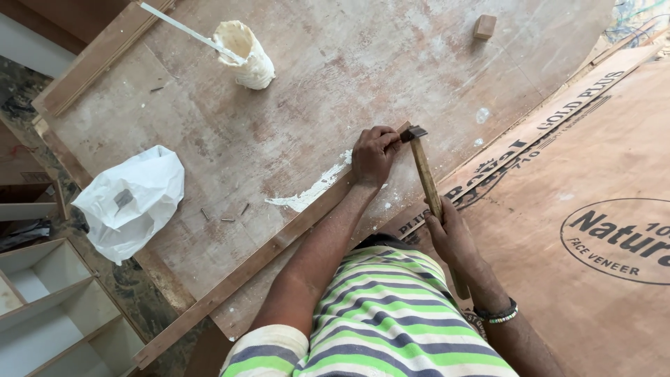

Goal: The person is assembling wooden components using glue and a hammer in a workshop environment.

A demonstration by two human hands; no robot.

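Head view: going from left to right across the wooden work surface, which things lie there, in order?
Crumpled white plastic bag → glue-caked white pot with a flat stick in it → left hand pressing on the long wooden strip → wooden-handled hammer gripped by the right hand → small wooden block.

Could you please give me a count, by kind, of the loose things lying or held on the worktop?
Hammer, in the right hand: 1
Wood strip, under the left hand: 1
White bag: 1
Glue pot with stick: 1
Small wood block: 1
Loose nails: about 3, too small to be sure
Total: about 8
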